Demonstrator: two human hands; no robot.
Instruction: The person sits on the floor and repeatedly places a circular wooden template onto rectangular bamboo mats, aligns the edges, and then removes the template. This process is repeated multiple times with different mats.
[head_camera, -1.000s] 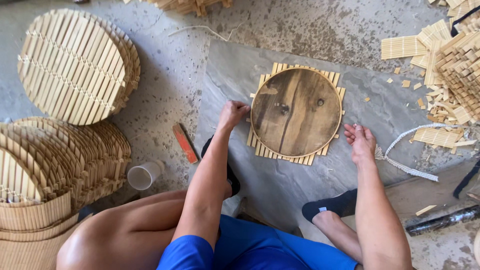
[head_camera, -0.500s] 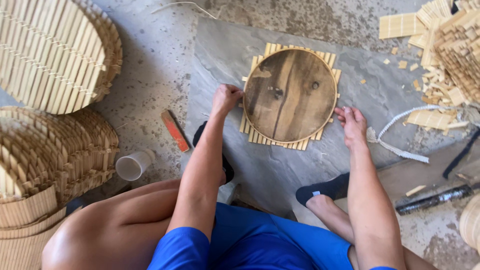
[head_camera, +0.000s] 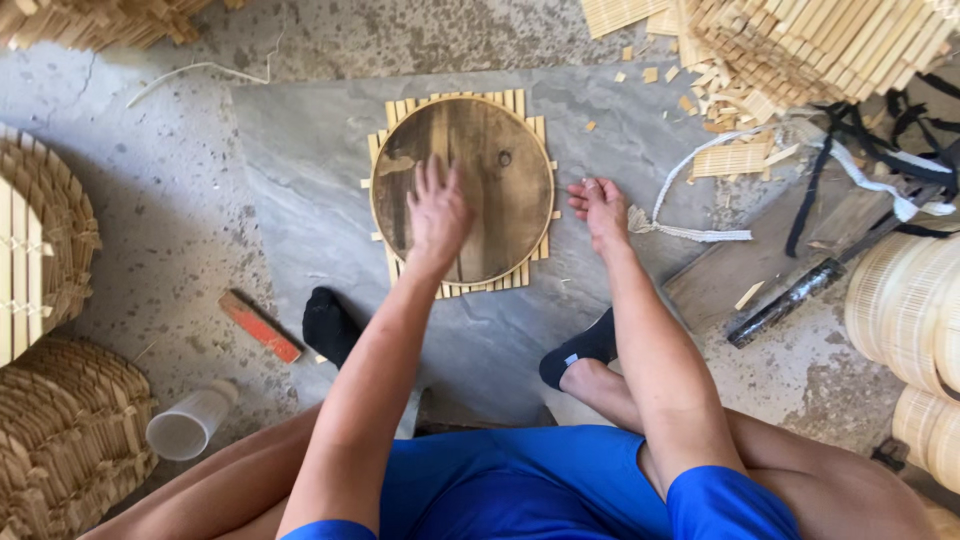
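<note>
Left hand (flat) on round board

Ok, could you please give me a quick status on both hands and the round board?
Left hand flat on round wooden board. Right hand beside it on stone slab. Board atop bamboo slat mat. Nothing obstructing.

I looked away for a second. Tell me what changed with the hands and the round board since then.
The left hand moved from the left edge of the round wooden board up onto its top, lying flat, fingers spread. The right hand stays at the board's right edge. The board still lies on the bamboo slat mat, on the grey slab.
</note>
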